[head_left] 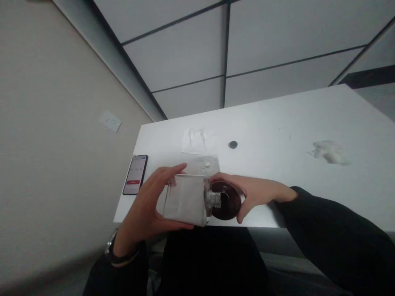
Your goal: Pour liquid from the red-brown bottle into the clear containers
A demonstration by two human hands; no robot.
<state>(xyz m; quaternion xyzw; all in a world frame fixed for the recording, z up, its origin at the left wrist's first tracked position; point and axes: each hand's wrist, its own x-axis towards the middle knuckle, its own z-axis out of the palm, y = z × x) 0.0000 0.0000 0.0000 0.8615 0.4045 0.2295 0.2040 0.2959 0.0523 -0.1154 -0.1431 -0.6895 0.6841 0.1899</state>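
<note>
My left hand (151,201) grips a clear, square-sided bottle (187,199), thumb on the near side and fingers on the far side. The bottle is tipped on its side, with its uncapped, threaded neck pointing right. That neck is over the opening of a dark brown, round cup (231,211). Around the cup's far and right sides curls my right hand (254,191). Whether any liquid is in the bottle or flowing out, I cannot tell. Just beyond the bottle lies a clear, flat object (207,163) with a round mark, partly hidden by it.
A small dark disc, perhaps a cap (233,144), lies on the white table (271,135). Left of it is a thin whitish sheet (197,140). A phone (135,176) rests at the left edge, and crumpled, see-through wrapping (331,152) lies far right.
</note>
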